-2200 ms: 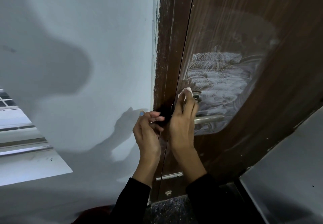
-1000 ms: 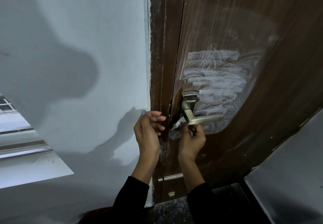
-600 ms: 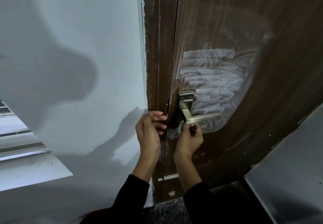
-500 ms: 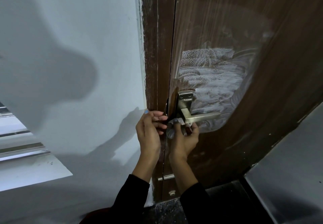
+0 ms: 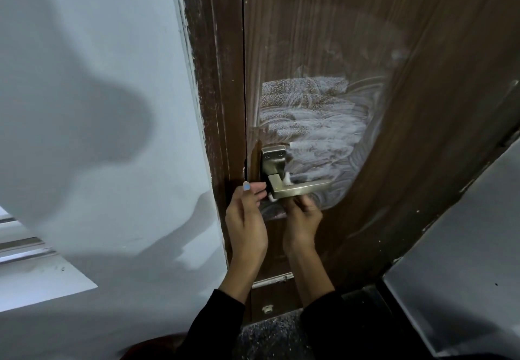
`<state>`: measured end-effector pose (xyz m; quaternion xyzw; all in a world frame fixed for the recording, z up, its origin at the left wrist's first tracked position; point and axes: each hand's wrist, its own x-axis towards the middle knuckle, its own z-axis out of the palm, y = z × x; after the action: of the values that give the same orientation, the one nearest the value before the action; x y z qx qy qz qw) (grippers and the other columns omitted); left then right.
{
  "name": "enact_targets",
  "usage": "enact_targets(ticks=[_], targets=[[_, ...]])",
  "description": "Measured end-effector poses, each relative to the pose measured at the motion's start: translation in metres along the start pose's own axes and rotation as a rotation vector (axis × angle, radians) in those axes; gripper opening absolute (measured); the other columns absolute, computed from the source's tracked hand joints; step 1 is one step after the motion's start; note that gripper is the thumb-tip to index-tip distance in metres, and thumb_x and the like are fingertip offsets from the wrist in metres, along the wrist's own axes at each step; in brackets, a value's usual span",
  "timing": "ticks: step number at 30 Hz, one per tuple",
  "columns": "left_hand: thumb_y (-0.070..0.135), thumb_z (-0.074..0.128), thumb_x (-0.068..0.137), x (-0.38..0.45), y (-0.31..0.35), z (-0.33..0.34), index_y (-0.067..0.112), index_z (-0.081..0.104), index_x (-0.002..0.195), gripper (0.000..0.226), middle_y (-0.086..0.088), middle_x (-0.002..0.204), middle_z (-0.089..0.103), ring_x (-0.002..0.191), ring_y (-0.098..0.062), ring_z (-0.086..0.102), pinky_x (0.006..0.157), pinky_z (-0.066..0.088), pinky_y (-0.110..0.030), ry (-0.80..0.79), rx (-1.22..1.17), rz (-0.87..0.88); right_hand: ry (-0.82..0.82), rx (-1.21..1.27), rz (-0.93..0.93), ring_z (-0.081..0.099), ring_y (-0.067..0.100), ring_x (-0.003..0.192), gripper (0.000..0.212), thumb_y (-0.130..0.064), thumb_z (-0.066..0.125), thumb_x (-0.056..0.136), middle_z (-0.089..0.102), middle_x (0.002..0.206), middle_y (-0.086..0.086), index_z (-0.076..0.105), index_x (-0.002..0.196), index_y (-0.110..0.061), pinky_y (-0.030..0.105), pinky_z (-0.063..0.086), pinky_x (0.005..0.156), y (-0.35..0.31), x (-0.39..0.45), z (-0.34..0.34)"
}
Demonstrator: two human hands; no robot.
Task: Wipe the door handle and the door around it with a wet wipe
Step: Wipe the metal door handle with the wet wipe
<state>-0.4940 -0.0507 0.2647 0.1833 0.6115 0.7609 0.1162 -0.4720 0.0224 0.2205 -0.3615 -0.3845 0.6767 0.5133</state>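
A brushed metal door handle [image 5: 298, 188] sticks out to the right from its plate on the brown door [image 5: 337, 36]. Pale wet streaks [image 5: 318, 129] cover the door above and beside the handle. The white wet wipe [image 5: 287, 179] is looped around the lever's neck, with small bits showing above and below it. My right hand [image 5: 302, 219] is under the lever, closed on the wipe. My left hand [image 5: 247, 219] is at the door's edge beside the handle's base, its fingers curled on the edge; the thumb has a blue nail.
The scuffed brown door frame [image 5: 213, 106] and a white wall [image 5: 98, 106] are on the left. A window sill [image 5: 42, 283] is at the lower left. A grey panel [image 5: 464, 247] fills the lower right. A small metal plate [image 5: 273, 279] sits low on the door's edge.
My right hand has come down from the handle's plate to under the lever, and the wipe now wraps the lever's neck. My left hand has stayed at the door's edge.
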Motion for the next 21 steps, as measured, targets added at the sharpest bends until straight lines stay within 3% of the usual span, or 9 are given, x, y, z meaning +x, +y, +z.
enact_targets(ticks=[2, 6, 9, 11, 14, 16, 19, 21], targets=[[0.025, 0.032, 0.101, -0.002, -0.003, 0.002, 0.012, 0.063, 0.096, 0.034, 0.0, 0.099, 0.068, 0.093, -0.009, 0.066, 0.081, 0.05, -0.016, 0.004, -0.003, 0.001, -0.054, 0.004, -0.004, 0.067, 0.013, 0.085, 0.03, 0.008, 0.056, 0.084, 0.072, 0.087, -0.002, 0.07, 0.09, -0.017, 0.021, 0.055, 0.071, 0.001, -0.005, 0.003], [0.024, 0.032, 0.101, -0.006, -0.005, 0.005, 0.017, 0.063, 0.097, 0.032, 0.002, 0.1, 0.068, 0.095, -0.012, 0.066, 0.08, 0.051, -0.017, 0.01, -0.011, -0.014, -0.093, 0.036, 0.049, 0.062, 0.026, 0.088, 0.025, 0.011, 0.054, 0.084, 0.068, 0.093, 0.013, 0.069, 0.09, -0.009, 0.035, 0.051, 0.077, 0.002, -0.003, -0.001], [0.024, 0.031, 0.101, -0.007, -0.006, 0.005, 0.014, 0.063, 0.099, 0.034, 0.0, 0.102, 0.068, 0.093, -0.008, 0.067, 0.076, 0.051, -0.013, 0.013, -0.017, -0.006, -0.089, 0.102, 0.124, 0.062, 0.026, 0.087, 0.024, 0.013, 0.053, 0.084, 0.066, 0.094, 0.014, 0.065, 0.101, 0.0, 0.034, 0.052, 0.074, -0.001, 0.007, 0.004], [0.024, 0.03, 0.101, -0.009, -0.005, 0.005, 0.01, 0.063, 0.1, 0.036, 0.001, 0.102, 0.068, 0.091, -0.005, 0.067, 0.072, 0.05, -0.01, 0.01, -0.036, -0.01, -0.062, 0.092, 0.081, 0.063, 0.022, 0.083, 0.026, 0.016, 0.054, 0.082, 0.067, 0.09, 0.01, 0.063, 0.105, 0.006, 0.031, 0.054, 0.072, -0.002, 0.012, 0.007], [0.024, 0.03, 0.101, -0.01, -0.006, 0.006, 0.009, 0.064, 0.1, 0.037, 0.004, 0.101, 0.069, 0.089, -0.002, 0.067, 0.072, 0.049, -0.01, 0.02, -0.035, 0.005, -0.058, -0.045, -0.074, 0.065, 0.014, 0.084, 0.026, 0.013, 0.056, 0.082, 0.068, 0.09, 0.003, 0.066, 0.097, -0.006, 0.018, 0.054, 0.07, 0.001, 0.007, 0.003], [0.025, 0.03, 0.101, -0.011, -0.006, 0.008, 0.014, 0.064, 0.098, 0.036, 0.007, 0.1, 0.068, 0.089, 0.0, 0.067, 0.074, 0.049, -0.009, 0.03, -0.024, 0.01, -0.068, -0.202, -0.116, 0.065, 0.017, 0.088, 0.021, 0.005, 0.06, 0.083, 0.069, 0.09, 0.005, 0.067, 0.094, -0.011, 0.016, 0.051, 0.072, 0.008, 0.001, -0.008], [0.037, 0.03, 0.095, -0.013, -0.008, 0.009, 0.026, 0.063, 0.097, 0.035, 0.019, 0.093, 0.069, 0.092, 0.003, 0.065, 0.075, 0.048, -0.007, 0.022, 0.017, 0.037, 0.112, -0.297, -0.051, 0.062, 0.016, 0.094, 0.016, -0.008, 0.063, 0.085, 0.065, 0.103, 0.008, 0.065, 0.1, -0.011, 0.018, 0.048, 0.074, 0.014, -0.004, -0.024], [0.044, 0.031, 0.091, -0.015, -0.009, 0.01, 0.036, 0.061, 0.101, 0.033, 0.027, 0.096, 0.067, 0.098, 0.004, 0.063, 0.081, 0.046, -0.009, 0.008, 0.063, 0.052, 0.268, -0.279, -0.166, 0.056, 0.009, 0.088, 0.015, -0.007, 0.062, 0.086, 0.058, 0.106, 0.008, 0.064, 0.1, -0.01, 0.005, 0.044, 0.069, 0.006, -0.004, -0.028]])
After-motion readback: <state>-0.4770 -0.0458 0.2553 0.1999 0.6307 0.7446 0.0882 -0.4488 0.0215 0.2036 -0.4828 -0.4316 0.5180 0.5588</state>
